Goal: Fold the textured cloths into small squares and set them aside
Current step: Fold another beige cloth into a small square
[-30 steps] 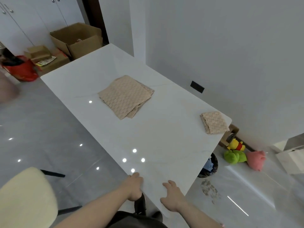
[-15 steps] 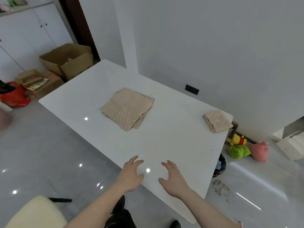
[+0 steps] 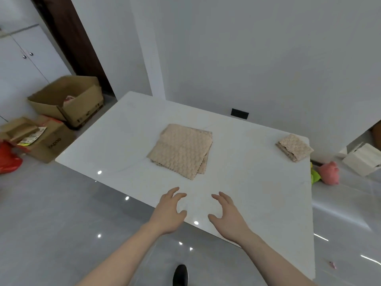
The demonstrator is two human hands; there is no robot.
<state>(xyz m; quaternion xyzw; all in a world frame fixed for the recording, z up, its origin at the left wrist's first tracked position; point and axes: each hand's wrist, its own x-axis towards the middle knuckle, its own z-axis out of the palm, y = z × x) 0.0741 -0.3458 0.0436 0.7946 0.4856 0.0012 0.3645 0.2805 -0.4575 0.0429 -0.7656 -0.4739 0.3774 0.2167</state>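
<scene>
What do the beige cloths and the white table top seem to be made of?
Stack of cloths and the folded cloth: probably soft, matte fabric; the bumpy, quilted surface suggests a textured weave or fleece. Table top: hard, polished, perhaps marble or sintered stone; it shows faint veins and mirrors the ceiling lights.

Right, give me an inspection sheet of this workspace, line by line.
Surface: white table, glossy, with light reflections near its front edge.
Job's things: stack of cloths lying flat mid-table; folded cloth set at the far right corner.
Clutter: nothing seen on the table besides the cloths.
Grippers: left hand and right hand both open and empty, fingers spread over the near edge, short of the stack.
Cables: nothing seen.
Surroundings: cardboard boxes and a red bag on the floor to the left; soft toys on the floor to the right; black wall socket behind the table.
</scene>
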